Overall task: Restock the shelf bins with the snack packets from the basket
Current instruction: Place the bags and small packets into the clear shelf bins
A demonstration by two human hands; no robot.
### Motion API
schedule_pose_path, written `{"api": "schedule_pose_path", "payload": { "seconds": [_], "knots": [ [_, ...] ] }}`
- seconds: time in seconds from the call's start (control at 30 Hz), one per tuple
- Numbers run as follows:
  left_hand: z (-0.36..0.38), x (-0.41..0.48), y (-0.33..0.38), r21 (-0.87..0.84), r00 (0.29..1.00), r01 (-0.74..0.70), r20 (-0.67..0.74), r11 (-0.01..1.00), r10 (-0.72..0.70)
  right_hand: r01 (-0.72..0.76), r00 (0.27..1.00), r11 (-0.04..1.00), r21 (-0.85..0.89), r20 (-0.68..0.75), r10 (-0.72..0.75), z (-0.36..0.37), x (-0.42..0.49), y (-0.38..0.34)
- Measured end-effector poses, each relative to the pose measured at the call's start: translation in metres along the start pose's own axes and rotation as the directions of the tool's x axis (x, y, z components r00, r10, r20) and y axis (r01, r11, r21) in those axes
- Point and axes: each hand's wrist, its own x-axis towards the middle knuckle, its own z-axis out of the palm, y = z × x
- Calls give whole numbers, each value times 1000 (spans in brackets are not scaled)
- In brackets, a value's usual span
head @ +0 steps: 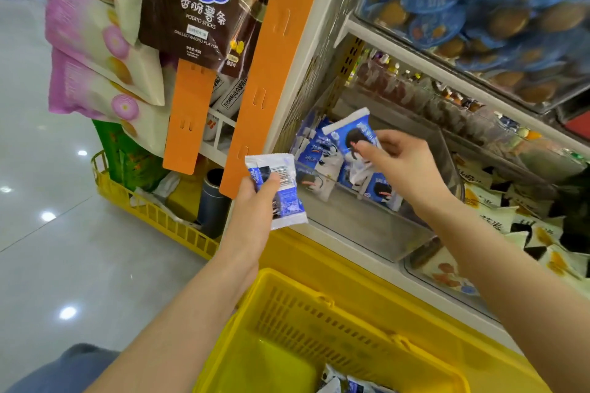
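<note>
My left hand (pixel 255 193) grips a small stack of blue-and-white snack packets (pixel 281 188) just left of the clear shelf bin (pixel 367 226). My right hand (pixel 399 159) reaches over the bin and pinches one more blue-and-white packet (pixel 349 134), held upright above it. Several packets of the same kind (pixel 319 150) lie against the bin's left and back walls. The yellow basket (pixel 319 306) sits below my arms, with a few packets (pixel 344 384) showing at its bottom edge.
An orange hanging strip (pixel 271 67) with a brown potato-stick bag (pixel 198 9) hangs left of the shelf. Pink and cream bags (pixel 95 51) hang further left above a second yellow basket (pixel 153 217). Neighbouring bins hold blue-lidded cups (pixel 479 3) and white-and-yellow packets (pixel 517 223).
</note>
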Motion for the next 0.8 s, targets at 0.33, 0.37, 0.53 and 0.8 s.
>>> {"api": "schedule_pose_path", "payload": {
  "seconds": [0.33,0.37,0.53,0.8],
  "knots": [
    [-5,11,2,11,999,13,-42,1000,-12,-11,897,955,-295,420,139,41,50,13],
    [-5,11,2,15,999,17,-38,1000,-16,10,893,949,-315,431,133,46,52,16],
    [-4,11,7,11,999,31,-45,999,-30,101,868,918,-382,485,106,54,57,29],
    [-2,6,10,-59,1000,14,-8,998,-14,120,983,991,-53,146,-111,38,3,-13]
  ]
}}
